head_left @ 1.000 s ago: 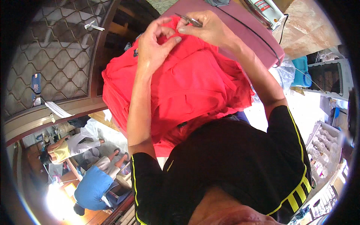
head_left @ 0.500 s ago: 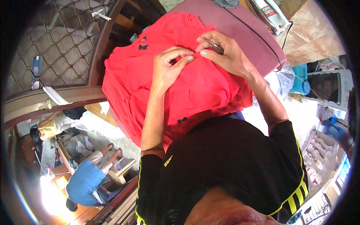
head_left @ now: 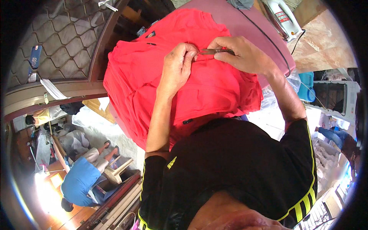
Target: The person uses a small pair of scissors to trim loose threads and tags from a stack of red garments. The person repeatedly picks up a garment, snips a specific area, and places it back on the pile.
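A heap of red cloth garments (head_left: 214, 90) lies in front of me, with small dark labels showing on it. My right hand (head_left: 247, 55) is closed around a pair of small dark thread snips (head_left: 212, 51), whose tips point left. Over the red cloth, my left hand (head_left: 177, 69) is closed in a pinch right at those tips. What its fingertips hold is too small to make out, perhaps a bit of red cloth or a thread.
Under the garments is a pink padded board (head_left: 268, 23) crossed by a dark cord. A white iron (head_left: 283, 18) stands beyond it at the right. A brown lattice door (head_left: 97, 57) borders the left. A person in a blue shirt (head_left: 81, 180) bends at the lower left.
My right hand has turned and drawn slightly right, with the snips now pointing toward my left hand. My left hand has shifted right, its fingers bunched more tightly.
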Tool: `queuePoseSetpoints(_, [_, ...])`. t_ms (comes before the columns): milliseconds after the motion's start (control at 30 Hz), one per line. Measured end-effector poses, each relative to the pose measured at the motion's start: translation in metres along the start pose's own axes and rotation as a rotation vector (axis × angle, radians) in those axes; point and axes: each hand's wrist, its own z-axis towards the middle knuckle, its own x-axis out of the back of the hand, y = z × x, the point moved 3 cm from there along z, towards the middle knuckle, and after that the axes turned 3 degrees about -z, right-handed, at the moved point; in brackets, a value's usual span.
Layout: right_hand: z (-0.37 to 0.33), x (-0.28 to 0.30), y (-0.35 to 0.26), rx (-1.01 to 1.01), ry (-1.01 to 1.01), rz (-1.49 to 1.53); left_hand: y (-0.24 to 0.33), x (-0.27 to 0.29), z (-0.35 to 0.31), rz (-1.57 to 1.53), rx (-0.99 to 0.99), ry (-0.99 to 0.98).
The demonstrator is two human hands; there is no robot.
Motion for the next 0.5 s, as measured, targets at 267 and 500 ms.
queuePoseSetpoints(267, [0.016,-0.001,0.005,-0.011,-0.123,-0.064,0.004,0.003,0.003,0.007,-0.039,-0.035])
queuePoseSetpoints(500, [0.022,0.001,-0.002,0.017,-0.154,-0.008,0.008,0.003,0.007,0.083,-0.107,-0.042])
